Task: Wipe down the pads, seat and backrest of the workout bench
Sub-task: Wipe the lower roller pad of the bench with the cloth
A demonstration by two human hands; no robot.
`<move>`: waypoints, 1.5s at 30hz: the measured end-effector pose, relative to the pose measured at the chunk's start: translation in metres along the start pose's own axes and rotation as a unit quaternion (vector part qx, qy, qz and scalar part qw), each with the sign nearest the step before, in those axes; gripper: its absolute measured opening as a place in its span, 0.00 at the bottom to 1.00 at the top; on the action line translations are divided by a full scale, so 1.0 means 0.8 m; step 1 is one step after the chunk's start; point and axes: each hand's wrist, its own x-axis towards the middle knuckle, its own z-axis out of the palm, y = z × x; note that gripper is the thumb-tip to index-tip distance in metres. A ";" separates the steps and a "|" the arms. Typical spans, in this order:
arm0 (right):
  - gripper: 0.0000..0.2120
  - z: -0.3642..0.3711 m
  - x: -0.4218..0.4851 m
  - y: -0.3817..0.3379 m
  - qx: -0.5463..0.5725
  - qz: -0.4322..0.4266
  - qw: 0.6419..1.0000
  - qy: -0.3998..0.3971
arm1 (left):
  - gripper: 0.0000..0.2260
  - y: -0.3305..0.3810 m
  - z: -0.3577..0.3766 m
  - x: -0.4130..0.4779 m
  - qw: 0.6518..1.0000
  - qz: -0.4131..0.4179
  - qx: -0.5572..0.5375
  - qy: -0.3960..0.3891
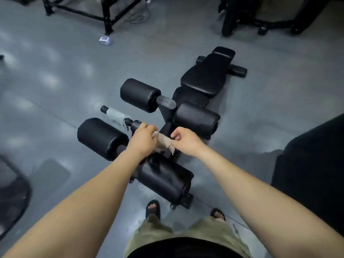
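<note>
A black workout bench lies on the grey floor ahead of me, its backrest [206, 75] farthest away and its seat [189, 97] nearer. Four black roller pads stand out from its front post: upper left [138, 94], upper right [196, 120], lower left [101, 137] and lower right [163, 178]. Between my hands stretches a small beige cloth [163, 142]. My left hand [144, 138] grips one end of it and my right hand [183, 139] pinches the other, both hovering above the lower pads. A bar wrapped in torn grey tape [116, 116] sticks out left.
A black metal frame [107, 17] stands at the back left, with a small white object [105, 40] on the floor near it. Dark equipment [242, 15] sits at the back right. A large black shape [312, 164] fills the right side. My sandalled feet [153, 208] stand by the bench's front foot.
</note>
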 end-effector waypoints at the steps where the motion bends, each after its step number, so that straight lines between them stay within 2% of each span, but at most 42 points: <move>1: 0.12 0.010 0.001 -0.004 -0.009 0.010 1.000 0.007 | 0.15 -0.006 0.000 0.003 1.000 0.011 0.008 -0.010; 3: 0.13 0.031 0.006 -0.011 -0.030 0.037 0.998 0.035 | 0.14 -0.019 -0.006 0.011 0.999 0.034 0.022 -0.036; 6: 0.02 0.054 0.004 -0.021 -0.029 0.064 0.993 0.096 | 0.07 -0.032 -0.011 0.015 0.995 0.095 0.016 -0.040; 8: 0.07 0.061 -0.003 -0.026 -0.042 0.059 0.988 0.135 | 0.04 -0.041 -0.016 0.015 0.990 0.136 0.004 -0.024; 11: 0.04 0.059 -0.019 -0.036 -0.045 0.051 0.985 0.160 | 0.03 -0.040 -0.024 0.006 0.984 0.156 -0.080 -0.043; 13: 0.01 0.052 -0.033 -0.050 0.020 0.055 0.985 0.164 | 0.04 -0.037 -0.035 0.000 0.972 0.137 -0.177 -0.074; 17: 0.03 0.037 -0.052 -0.071 0.097 0.049 0.987 0.120 | 0.04 -0.036 -0.055 -0.009 0.943 0.099 -0.293 -0.122; 22: 0.07 0.029 -0.049 -0.075 0.203 0.067 0.969 0.123 | 0.02 -0.038 -0.064 -0.007 0.924 0.070 -0.359 -0.114; 25: 0.11 0.017 -0.047 -0.074 0.275 0.072 0.956 0.076 | 0.03 -0.029 -0.065 -0.011 0.899 0.030 -0.423 -0.111; 30: 0.06 -0.010 -0.036 -0.060 0.252 0.046 0.967 -0.002 | 0.08 -0.010 -0.051 -0.023 0.877 -0.003 -0.472 -0.093; 32: 0.04 -0.022 -0.030 -0.051 0.282 0.021 0.959 -0.025 | 0.12 0.001 -0.043 -0.033 0.856 -0.034 -0.501 -0.123; 33: 0.02 -0.028 -0.026 -0.044 0.293 0.006 0.955 -0.034 | 0.12 0.006 -0.035 -0.038 0.856 -0.042 -0.497 -0.135; 35: 0.03 -0.044 -0.020 -0.024 0.291 -0.005 0.955 -0.057 | 0.09 0.025 -0.017 -0.052 0.876 -0.065 -0.465 -0.106; 37: 0.08 -0.053 -0.015 -0.004 0.243 0.009 0.968 -0.064 | 0.02 0.044 -0.002 -0.064 0.881 -0.100 -0.460 -0.039; 40: 0.15 -0.064 -0.013 0.015 0.168 0.008 0.982 -0.087 | 0.07 0.077 0.011 -0.081 0.886 -0.125 -0.445 0.033; 45: 0.08 -0.070 -0.028 0.014 0.143 -0.085 0.968 -0.187 | 0.10 0.107 0.002 -0.111 0.880 -0.122 -0.453 0.073</move>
